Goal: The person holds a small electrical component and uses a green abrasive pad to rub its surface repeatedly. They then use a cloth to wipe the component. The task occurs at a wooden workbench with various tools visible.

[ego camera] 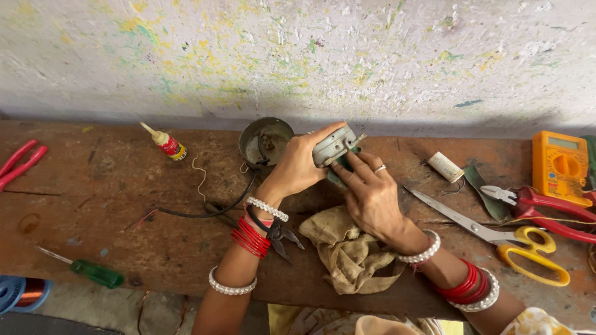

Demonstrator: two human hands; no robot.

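My left hand grips a small round grey metal part from the left, above a worn wooden bench. My right hand holds the same part from below and the right, fingers against its underside, with a bit of green showing behind it. A ring sits on one right finger. Red and white bangles circle both wrists. A crumpled tan rag lies on the bench just under my hands.
A round metal cup, glue bottle and black wire lie left of my hands. Green screwdriver, copper wire spool and red tool handles sit far left. Yellow-handled scissors, red pliers, a yellow multimeter and a white roll lie right.
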